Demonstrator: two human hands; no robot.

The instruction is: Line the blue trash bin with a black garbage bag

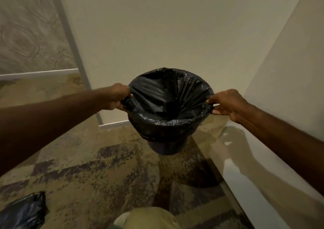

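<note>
The blue trash bin (166,148) is held up in the air above the carpet; only its dark blue lower part shows. A black garbage bag (168,104) lines its inside and is folded down over the rim, covering most of the outside. My left hand (118,97) grips the bin's left rim through the bag. My right hand (226,104) grips the right rim, pinching the bag's edge there.
A cream wall stands straight ahead and another runs along the right with a white baseboard (245,167). A patterned panel with a white frame (70,36) is at left. Patterned carpet (105,176) lies below. A second black bag (22,211) rests on the floor at bottom left. My knee (150,219) shows below.
</note>
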